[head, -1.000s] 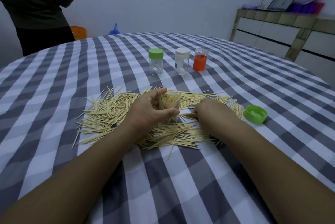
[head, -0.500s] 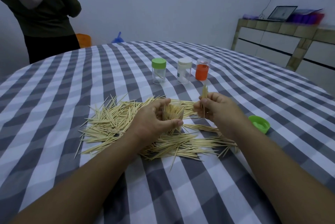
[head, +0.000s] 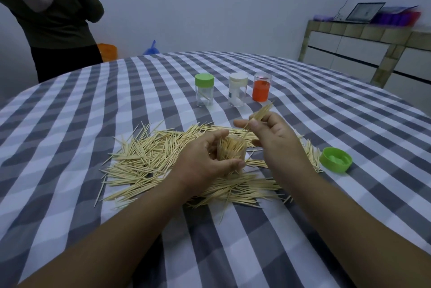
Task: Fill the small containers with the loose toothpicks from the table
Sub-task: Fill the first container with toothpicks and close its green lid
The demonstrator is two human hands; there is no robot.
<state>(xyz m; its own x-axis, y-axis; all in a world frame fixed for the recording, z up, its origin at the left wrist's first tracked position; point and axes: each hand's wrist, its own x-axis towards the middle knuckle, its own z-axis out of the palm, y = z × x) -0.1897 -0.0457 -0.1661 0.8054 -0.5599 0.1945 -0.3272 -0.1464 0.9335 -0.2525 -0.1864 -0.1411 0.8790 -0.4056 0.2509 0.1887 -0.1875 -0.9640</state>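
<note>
A pile of loose toothpicks (head: 149, 159) is spread across the checked tablecloth. My left hand (head: 203, 161) grips a clear small container (head: 232, 150) that stands in the pile, packed with upright toothpicks. Just above and to the right of it, my right hand (head: 272, 133) pinches a small bundle of toothpicks (head: 262, 112) that points up and away. The container's green lid (head: 335, 159) lies upside down to the right. Further back stand three more containers: a green-lidded one (head: 204, 90), a white-lidded one (head: 238, 89) and one with an orange insert (head: 262, 87).
The round table (head: 338, 105) has a grey and white checked cloth. A person (head: 51, 19) stands beyond its far left edge. A tiled counter with drawers (head: 368, 52) and a laptop (head: 365, 12) runs along the right wall.
My right hand has lifted from the pile beside the container with a bundle of toothpicks and now holds it above the container. My left hand stays on the container.
</note>
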